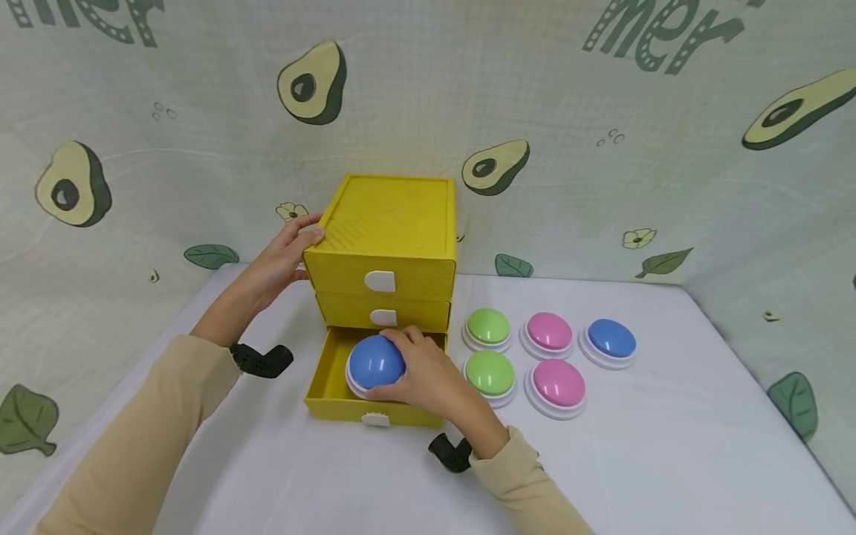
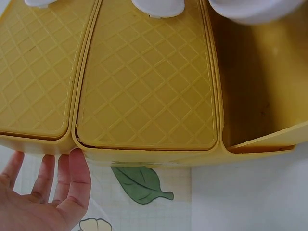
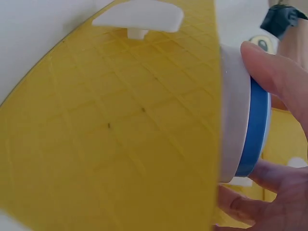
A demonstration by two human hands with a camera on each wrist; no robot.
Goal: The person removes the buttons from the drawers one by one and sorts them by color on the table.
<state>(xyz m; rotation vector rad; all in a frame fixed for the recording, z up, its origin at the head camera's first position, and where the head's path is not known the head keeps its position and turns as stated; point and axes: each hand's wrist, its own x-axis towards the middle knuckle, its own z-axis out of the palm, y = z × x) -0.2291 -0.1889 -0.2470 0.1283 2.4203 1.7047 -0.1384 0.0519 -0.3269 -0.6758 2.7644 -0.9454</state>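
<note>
A yellow drawer cabinet (image 1: 381,271) stands at the middle of the table, its bottom drawer (image 1: 328,371) pulled out. Inside that drawer, toward its left, my right hand (image 1: 431,371) grips a blue dome button (image 1: 376,362) with a white base. In the right wrist view, thumb and fingers hold the blue button (image 3: 257,127) by its rim, partly behind the drawer front (image 3: 125,115). My left hand (image 1: 277,260) rests against the cabinet's upper left side. Its fingers (image 2: 44,173) reach out with their tips at the cabinet wall in the left wrist view.
To the right of the cabinet lie two green buttons (image 1: 489,327), two pink buttons (image 1: 549,331) and another blue button (image 1: 611,339). Behind the white-covered table (image 1: 669,446) hangs a cloth (image 1: 414,89) with avocado prints. The two upper drawers (image 1: 348,276) are closed.
</note>
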